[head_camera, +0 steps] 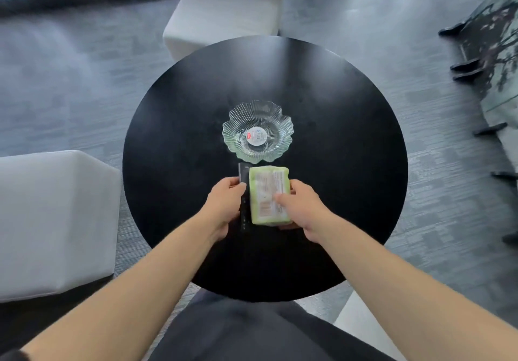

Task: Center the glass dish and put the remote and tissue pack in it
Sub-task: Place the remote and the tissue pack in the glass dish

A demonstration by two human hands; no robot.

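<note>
Here's the round black worktop (173, 125), and the scalloped glass dish (258, 131) sits close to its middle, a round label showing in its base and nothing else inside. Both hands are in, just on the near side of the dish. The left hand (226, 206) is curled around the black remote (243, 192), fingers wrapped over its left edge, the remote running lengthwise from near to far. The right hand (299, 206) is clamped on the green tissue pack (269, 194), thumb pressed on the printed top face and fingers under the right edge. Remote and pack are side by side, touching or very nearly, remote on the left, pack on the right. Their far ends stop just short of the dish's near rim. Whether they rest on the worktop or are lifted off it, I can't tell. White upholstered seats (53, 220) stand left and far of the worktop on grey carpet (70, 80).
</note>
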